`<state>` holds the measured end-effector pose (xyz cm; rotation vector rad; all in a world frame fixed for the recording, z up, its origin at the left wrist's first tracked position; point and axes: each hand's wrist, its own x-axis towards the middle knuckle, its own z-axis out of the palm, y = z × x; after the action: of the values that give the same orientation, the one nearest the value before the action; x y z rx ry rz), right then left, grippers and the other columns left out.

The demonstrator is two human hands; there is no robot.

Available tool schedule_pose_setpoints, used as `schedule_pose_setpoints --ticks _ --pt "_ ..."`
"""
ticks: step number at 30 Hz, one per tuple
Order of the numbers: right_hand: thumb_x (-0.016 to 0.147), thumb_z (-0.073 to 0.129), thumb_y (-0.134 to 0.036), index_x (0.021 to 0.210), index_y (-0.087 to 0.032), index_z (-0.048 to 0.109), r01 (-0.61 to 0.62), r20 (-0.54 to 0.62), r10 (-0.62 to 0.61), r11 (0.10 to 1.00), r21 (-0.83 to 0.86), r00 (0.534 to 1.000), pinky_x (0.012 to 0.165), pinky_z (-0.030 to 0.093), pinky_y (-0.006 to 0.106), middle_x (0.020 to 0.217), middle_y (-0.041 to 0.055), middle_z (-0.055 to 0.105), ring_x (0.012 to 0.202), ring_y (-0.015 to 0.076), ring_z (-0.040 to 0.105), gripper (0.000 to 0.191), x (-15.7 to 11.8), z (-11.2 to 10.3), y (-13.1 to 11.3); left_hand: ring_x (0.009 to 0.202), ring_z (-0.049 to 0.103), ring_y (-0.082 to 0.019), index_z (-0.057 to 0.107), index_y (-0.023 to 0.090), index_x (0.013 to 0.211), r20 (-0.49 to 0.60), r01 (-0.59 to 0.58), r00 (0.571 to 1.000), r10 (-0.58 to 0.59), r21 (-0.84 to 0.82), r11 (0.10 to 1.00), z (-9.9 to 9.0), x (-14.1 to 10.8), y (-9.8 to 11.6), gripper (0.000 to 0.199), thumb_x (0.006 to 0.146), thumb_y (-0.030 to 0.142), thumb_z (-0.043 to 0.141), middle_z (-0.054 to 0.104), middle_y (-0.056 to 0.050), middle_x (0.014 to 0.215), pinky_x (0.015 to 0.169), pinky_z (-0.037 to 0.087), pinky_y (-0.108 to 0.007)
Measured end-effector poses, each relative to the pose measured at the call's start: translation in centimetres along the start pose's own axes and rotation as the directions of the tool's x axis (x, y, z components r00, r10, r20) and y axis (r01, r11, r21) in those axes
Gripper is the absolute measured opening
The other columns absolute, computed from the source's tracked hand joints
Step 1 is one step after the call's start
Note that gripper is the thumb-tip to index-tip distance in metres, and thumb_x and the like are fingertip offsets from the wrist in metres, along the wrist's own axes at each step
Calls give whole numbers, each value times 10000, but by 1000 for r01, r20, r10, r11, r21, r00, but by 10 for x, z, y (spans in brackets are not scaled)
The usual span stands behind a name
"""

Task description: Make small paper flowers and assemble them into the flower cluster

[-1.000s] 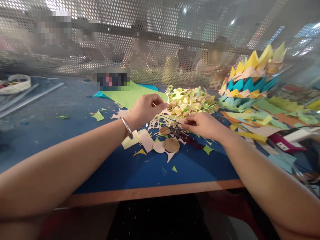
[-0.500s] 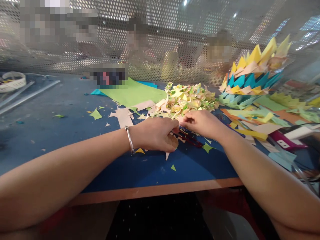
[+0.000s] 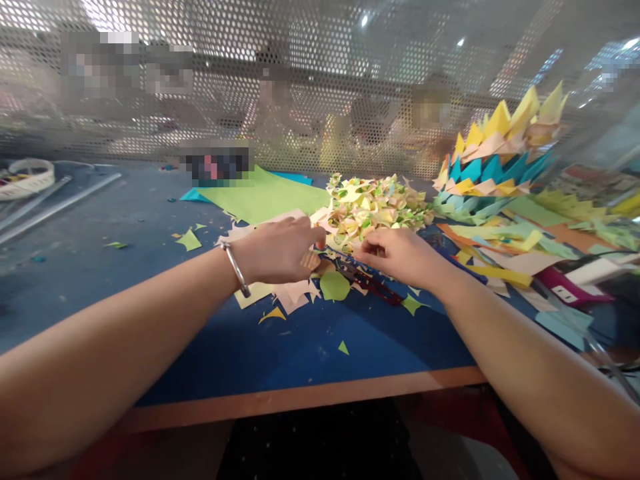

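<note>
My left hand (image 3: 283, 248), with a silver bracelet at its wrist, is over paper scraps left of the middle. Its thumb and forefinger look apart; its other fingers are partly hidden. A rounded green paper piece (image 3: 335, 285) lies on the blue table just right of its fingertips. My right hand (image 3: 395, 255) is at the near edge of a heap of small cut paper pieces (image 3: 377, 207). Its fingers are curled together, and what they hold, if anything, is hidden. Between and below the hands lies a dark red slotted tool (image 3: 375, 285), its kind unclear. Pale pink scraps (image 3: 293, 293) lie below my left hand.
A large green sheet (image 3: 265, 193) lies behind my left hand. Layered pointed paper work (image 3: 500, 150) stands at the back right, with paper strips (image 3: 520, 267) nearer. A clear rod (image 3: 65, 207) lies left. Perforated metal screen (image 3: 300, 100) rises behind the table (image 3: 225, 360).
My left hand has moved left, away from my right hand, uncovering the rounded green piece. My right hand stays almost in place. The view has tilted slightly up.
</note>
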<state>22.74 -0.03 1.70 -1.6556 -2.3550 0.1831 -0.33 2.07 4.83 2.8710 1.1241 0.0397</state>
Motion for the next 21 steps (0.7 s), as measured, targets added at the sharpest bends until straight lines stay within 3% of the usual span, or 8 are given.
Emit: schedule_pose_setpoints --ticks 2,7,11,15,18,21 --pt "896 603 -345 718 -183 635 -7 37 7 1000 5 999 569 330 271 713 15 644 620 128 520 243 -1 0 -2 1008 567 -308 655 160 1079 -35 -6 999 7 49 999 6 1 3 299 885 308 483 618 -143 1040 830 442 -400" --pt "879 632 -323 754 -187 656 -46 131 50 998 -30 990 557 316 270 687 7 655 621 133 537 186 -3 0 -6 945 550 -264 681 161 1021 -26 -157 987 157 -19 987 17 4 11 254 835 205 514 613 -111 978 828 431 -368" --pt "869 639 -301 745 -181 623 18 152 -1 994 -110 988 563 310 269 674 11 638 621 138 533 173 -3 1 -5 947 545 -254 677 139 985 -5 -150 989 151 -119 981 22 8 11 238 787 191 557 617 -108 957 836 430 -355" --pt "868 626 -279 735 -183 609 43 142 -22 988 -150 990 555 295 269 683 14 632 614 136 525 165 -3 2 -2 939 560 -250 683 143 898 -58 -169 985 160 -191 967 26 13 8 181 774 175 554 640 -106 914 819 435 -349" --pt "861 628 -274 732 -188 621 33 134 -15 991 -132 991 547 291 270 668 11 628 600 134 518 155 -3 2 -3 808 585 -205 673 160 837 -84 -139 989 119 -309 941 28 16 6 143 774 150 545 664 -73 841 739 438 -318" --pt "867 623 -275 744 -188 639 5 53 -2 999 -43 999 546 316 267 664 9 622 590 130 514 152 -4 0 -5 690 579 -151 648 160 865 -135 -61 991 -10 -514 856 28 20 4 125 789 152 549 669 -47 819 643 433 -270"
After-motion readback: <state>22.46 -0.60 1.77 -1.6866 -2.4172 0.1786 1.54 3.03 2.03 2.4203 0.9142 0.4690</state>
